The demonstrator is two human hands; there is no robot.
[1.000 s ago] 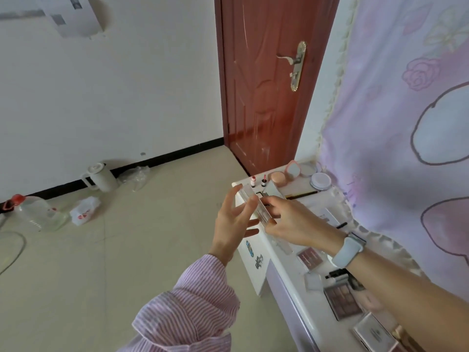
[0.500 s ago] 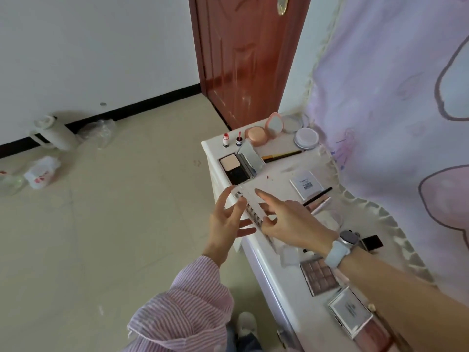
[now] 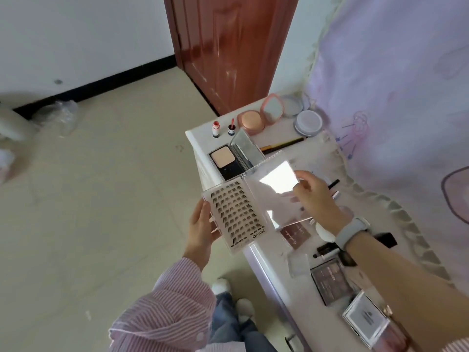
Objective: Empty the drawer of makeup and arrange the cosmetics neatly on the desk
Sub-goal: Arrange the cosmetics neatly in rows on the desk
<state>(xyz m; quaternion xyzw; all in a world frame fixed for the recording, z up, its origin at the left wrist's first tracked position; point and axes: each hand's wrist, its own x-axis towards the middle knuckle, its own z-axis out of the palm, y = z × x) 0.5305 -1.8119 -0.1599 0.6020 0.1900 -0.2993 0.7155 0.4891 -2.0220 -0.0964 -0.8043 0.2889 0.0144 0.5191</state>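
many cosmetics already lie across the desk (image 3: 256, 252). the left hand (image 3: 201, 231) grips the opened false-lash case (image 3: 250, 203) over the desk's edge; the right hand (image 3: 314, 196) pinches its clear lid. the drawer isn't visible, so what's left is probably unclear.

Left fingers (image 3: 212, 219) hidden behind lash case (image 3: 238, 214).

"XOYO", seemingly, on lash case (image 3: 238, 214)
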